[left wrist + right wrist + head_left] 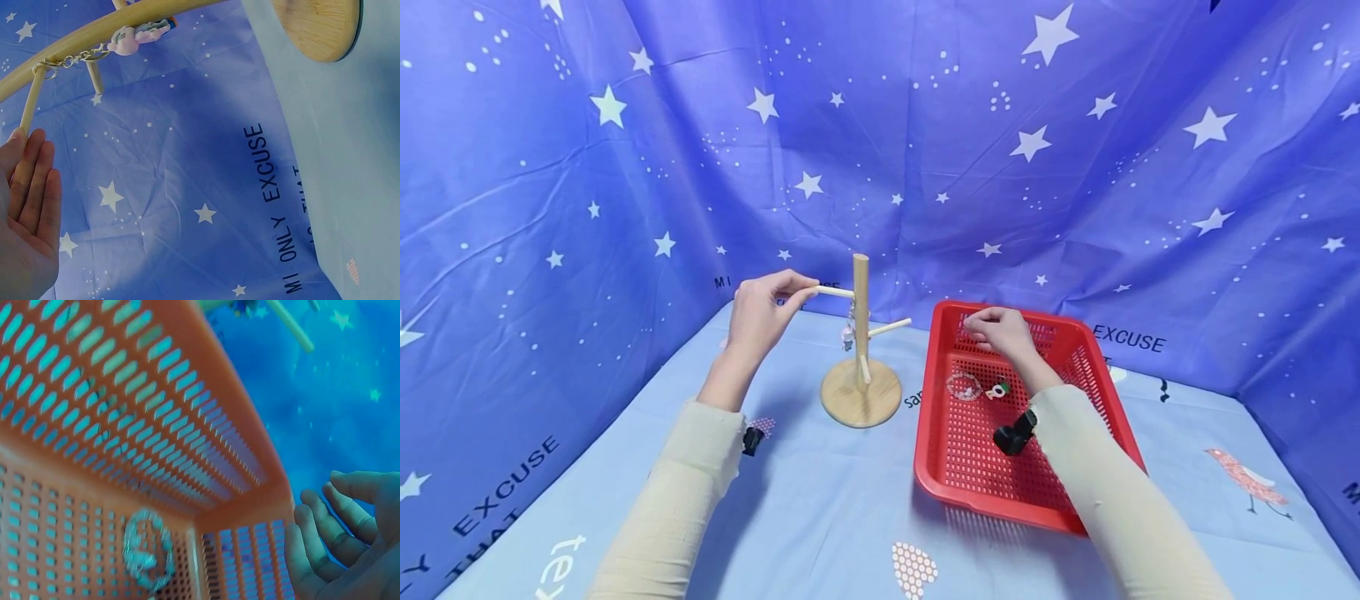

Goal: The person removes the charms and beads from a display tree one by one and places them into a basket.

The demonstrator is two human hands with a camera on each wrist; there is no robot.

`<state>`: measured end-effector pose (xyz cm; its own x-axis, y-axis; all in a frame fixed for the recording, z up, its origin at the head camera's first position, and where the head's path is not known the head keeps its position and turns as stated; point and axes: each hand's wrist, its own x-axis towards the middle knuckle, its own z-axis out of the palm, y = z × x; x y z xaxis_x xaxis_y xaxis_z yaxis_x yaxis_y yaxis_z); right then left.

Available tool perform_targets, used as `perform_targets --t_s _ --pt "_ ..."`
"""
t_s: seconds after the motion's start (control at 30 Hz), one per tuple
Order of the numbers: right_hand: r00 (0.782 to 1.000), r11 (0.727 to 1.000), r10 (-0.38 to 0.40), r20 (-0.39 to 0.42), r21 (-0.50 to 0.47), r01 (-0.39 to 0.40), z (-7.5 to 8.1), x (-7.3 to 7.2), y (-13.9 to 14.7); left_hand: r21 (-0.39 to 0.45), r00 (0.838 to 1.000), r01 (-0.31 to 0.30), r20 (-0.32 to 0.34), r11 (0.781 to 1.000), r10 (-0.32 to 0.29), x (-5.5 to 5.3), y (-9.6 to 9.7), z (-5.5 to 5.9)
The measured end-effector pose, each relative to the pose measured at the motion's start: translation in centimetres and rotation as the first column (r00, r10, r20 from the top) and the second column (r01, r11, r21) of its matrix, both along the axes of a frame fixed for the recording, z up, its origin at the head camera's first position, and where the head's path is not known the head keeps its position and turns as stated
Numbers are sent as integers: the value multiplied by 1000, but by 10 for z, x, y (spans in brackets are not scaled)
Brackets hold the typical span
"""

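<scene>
My left hand [758, 318] pinches the outer end of the upper left peg [835, 292] on a wooden stand [861, 283] with a round base. From that peg, close to the post, hangs a keychain [847, 336]; the left wrist view shows its ring around the peg and a pinkish charm [127, 40]. Over the far part of a red basket [927, 417], my right hand [1004, 335] hovers with loosely bent fingers and holds nothing. Below it in the basket lie a pale beaded bracelet [167, 547] and a small green and white figure charm [998, 390].
Two more pegs stick out from the post, one a right peg [891, 327] and one a lower front peg [865, 369]. A light blue cloth [820, 517] covers the table. Behind hangs a blue star-patterned curtain [895, 150].
</scene>
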<state>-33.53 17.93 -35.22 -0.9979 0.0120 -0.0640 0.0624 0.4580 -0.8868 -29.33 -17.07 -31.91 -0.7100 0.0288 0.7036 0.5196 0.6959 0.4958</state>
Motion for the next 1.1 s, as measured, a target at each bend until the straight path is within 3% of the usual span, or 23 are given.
perform_targets --t_s 0.3,0.63,0.8,1.1 --pt "995 995 93 -23 -45 -94 13 3 -30 11 1000 13 -10 1000 -13 0 2 1" --pt "984 984 167 -54 -46 -170 16 8 -57 17 1000 14 -3 1000 -14 0 3 2" --pt "973 973 231 -17 -23 -231 15 10 -64 13 1000 18 12 1000 -19 0 2 2" --pt "942 942 334 12 -12 -334 17 27 -65 -74 995 -91 21 993 93 -7 -5 5"
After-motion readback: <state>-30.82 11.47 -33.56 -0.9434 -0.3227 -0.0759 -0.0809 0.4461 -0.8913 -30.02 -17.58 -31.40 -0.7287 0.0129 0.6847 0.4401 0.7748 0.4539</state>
